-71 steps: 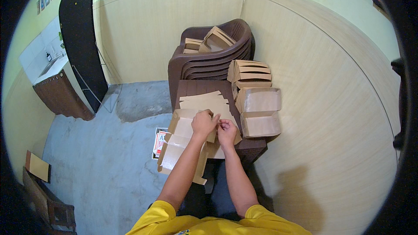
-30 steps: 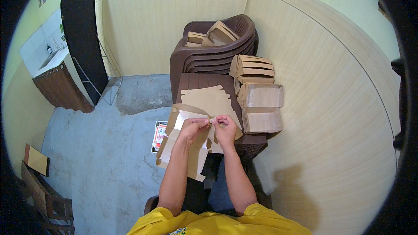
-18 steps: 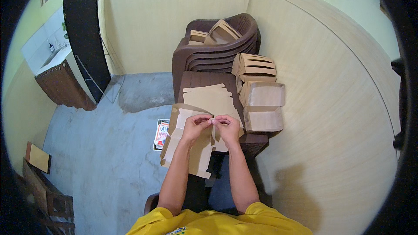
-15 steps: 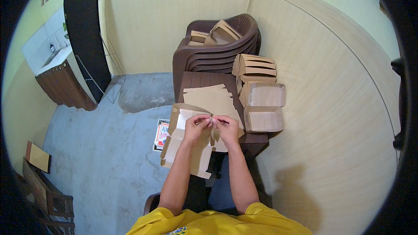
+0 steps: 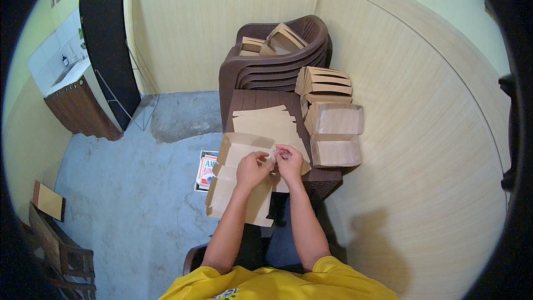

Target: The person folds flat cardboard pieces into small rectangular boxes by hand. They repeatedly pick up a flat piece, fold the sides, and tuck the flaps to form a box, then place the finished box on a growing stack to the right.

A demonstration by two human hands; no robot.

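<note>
A partly folded brown cardboard box (image 5: 244, 143) lies open at the near edge of the table, its flaps hanging out toward my lap. My left hand (image 5: 255, 169) rests over its right side, fingers loosely curled, with a gap between thumb and forefinger. Just to the right, my right hand (image 5: 289, 162) pinches the box's right edge near a corner flap. The fingertips of both hands are close together and partly hide that corner. Flat cardboard blanks (image 5: 266, 122) lie stacked behind and beneath the box.
Folded boxes (image 5: 336, 150) stand nested at the right of the brown table (image 5: 250, 99), with more boxes (image 5: 327, 84) behind. Stacked brown chairs (image 5: 272, 69) at the back hold further boxes (image 5: 283, 41). A container of printed papers (image 5: 206, 169) sits left of the table.
My left hand has drawn slightly down and its thumb and forefinger have parted from the corner. My right hand has shifted a little right, its fingers still pinched at the edge.
</note>
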